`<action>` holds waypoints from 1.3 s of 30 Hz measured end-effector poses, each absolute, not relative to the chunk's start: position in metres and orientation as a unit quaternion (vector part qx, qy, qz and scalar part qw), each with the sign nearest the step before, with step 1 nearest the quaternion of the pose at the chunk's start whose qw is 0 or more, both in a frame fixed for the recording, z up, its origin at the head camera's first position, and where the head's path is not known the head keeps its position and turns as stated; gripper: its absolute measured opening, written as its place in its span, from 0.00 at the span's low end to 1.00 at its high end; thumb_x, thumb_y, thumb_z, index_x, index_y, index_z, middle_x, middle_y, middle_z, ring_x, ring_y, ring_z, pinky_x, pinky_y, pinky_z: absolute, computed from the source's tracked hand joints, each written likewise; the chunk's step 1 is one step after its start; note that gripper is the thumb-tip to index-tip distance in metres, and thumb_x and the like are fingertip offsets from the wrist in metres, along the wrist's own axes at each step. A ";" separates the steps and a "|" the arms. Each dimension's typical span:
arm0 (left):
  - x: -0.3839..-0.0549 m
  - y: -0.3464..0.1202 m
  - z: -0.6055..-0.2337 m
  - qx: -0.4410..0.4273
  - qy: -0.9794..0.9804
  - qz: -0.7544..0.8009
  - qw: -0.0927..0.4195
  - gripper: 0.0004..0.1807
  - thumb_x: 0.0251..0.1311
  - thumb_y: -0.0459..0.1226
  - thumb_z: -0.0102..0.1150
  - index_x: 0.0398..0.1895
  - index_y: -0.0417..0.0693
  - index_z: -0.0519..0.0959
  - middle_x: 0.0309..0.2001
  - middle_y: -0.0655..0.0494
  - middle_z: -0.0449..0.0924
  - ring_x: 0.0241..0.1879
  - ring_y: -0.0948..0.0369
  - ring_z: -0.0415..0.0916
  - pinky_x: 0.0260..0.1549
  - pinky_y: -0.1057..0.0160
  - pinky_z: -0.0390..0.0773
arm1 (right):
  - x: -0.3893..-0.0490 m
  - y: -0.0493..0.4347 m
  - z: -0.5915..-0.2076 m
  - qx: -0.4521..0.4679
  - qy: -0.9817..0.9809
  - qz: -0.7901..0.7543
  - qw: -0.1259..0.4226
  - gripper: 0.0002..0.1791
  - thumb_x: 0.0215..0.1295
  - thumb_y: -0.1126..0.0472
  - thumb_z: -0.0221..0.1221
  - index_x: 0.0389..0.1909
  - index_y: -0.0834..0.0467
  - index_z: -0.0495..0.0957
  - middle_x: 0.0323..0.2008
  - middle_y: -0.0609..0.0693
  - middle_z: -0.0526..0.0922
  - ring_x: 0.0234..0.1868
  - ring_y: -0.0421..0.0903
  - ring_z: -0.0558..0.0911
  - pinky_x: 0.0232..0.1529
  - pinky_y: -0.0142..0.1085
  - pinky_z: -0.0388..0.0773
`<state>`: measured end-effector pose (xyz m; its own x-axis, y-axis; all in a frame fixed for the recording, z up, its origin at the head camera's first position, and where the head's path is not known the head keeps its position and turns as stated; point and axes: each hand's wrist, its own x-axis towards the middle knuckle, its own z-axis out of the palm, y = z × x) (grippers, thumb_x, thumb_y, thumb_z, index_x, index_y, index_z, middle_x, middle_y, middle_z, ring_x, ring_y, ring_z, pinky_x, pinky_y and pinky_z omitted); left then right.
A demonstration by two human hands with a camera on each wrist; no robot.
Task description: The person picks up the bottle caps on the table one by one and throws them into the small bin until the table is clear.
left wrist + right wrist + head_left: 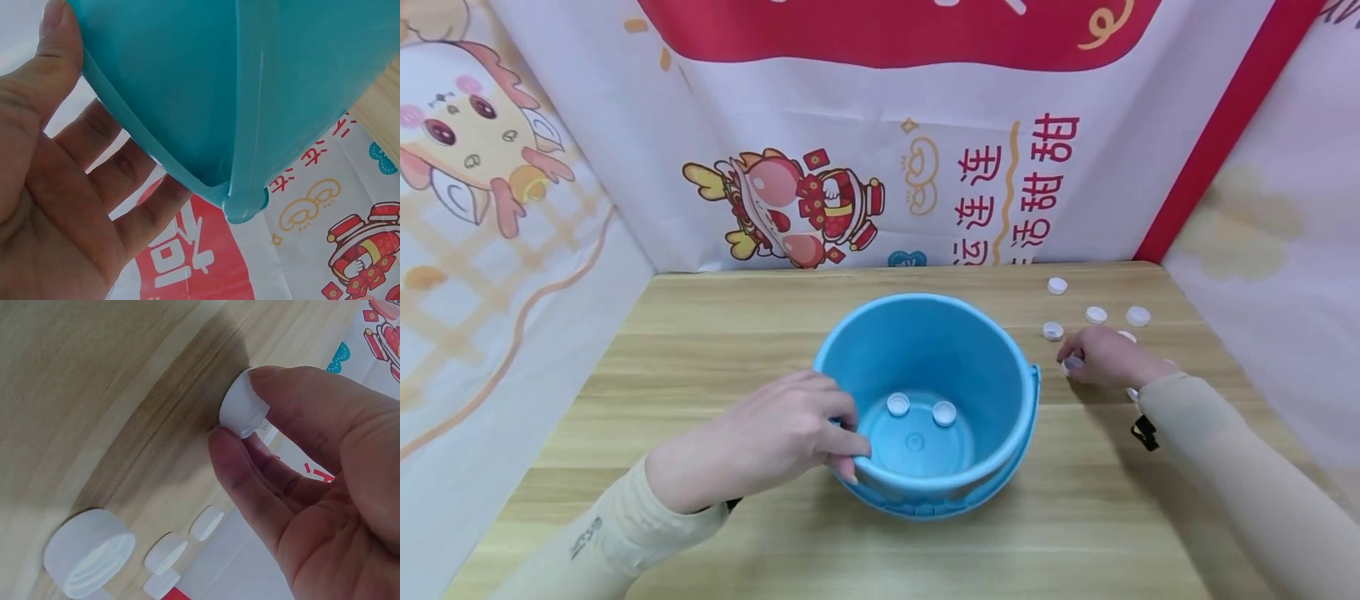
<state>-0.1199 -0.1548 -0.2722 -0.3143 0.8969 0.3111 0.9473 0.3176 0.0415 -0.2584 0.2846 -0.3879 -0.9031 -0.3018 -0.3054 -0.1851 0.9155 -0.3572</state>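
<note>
One light-blue round plastic bucket [925, 346] is holding two white round plastic caps [898, 405]; four more caps [1096, 315] are lying in full view on one wood-grain table [700, 358], the right hand [1107, 357] is pinching one, and partly hidden ones are escaping exact count.

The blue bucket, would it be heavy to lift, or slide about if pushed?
The blue bucket looks like moulded plastic, so it is probably light and fairly stiff. Only two white caps show inside, so a push might slide it easily. The left hand grips its edge, which would likely limit tipping.
</note>
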 end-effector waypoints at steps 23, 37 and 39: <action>-0.119 -0.156 -0.274 -0.572 -0.802 -0.106 0.134 0.12 0.51 0.49 0.72 0.38 0.59 0.89 0.33 0.59 0.81 0.35 0.60 0.76 0.38 0.62 0.78 | -0.254 0.273 -0.327 -0.201 0.968 -0.127 0.075 0.16 0.60 0.65 0.66 0.47 0.68 0.83 0.38 0.57 0.83 0.35 0.50 0.79 0.40 0.50 0.80; -0.118 -0.157 -0.275 -0.573 -0.802 -0.109 0.133 0.11 0.51 0.49 0.72 0.36 0.58 0.88 0.32 0.60 0.80 0.35 0.60 0.76 0.38 0.61 0.77 | -0.228 0.242 -0.242 -0.237 0.968 -0.080 -0.024 0.20 0.53 0.64 0.73 0.48 0.63 0.85 0.32 0.52 0.81 0.27 0.45 0.79 0.28 0.39 0.81; -0.118 -0.157 -0.275 -0.572 -0.802 -0.112 0.130 0.12 0.50 0.49 0.73 0.37 0.58 0.88 0.33 0.60 0.80 0.35 0.60 0.76 0.38 0.61 0.77 | -0.224 0.236 -0.230 -0.246 0.966 -0.082 -0.028 0.20 0.53 0.63 0.74 0.48 0.62 0.85 0.33 0.52 0.82 0.28 0.45 0.80 0.29 0.40 0.82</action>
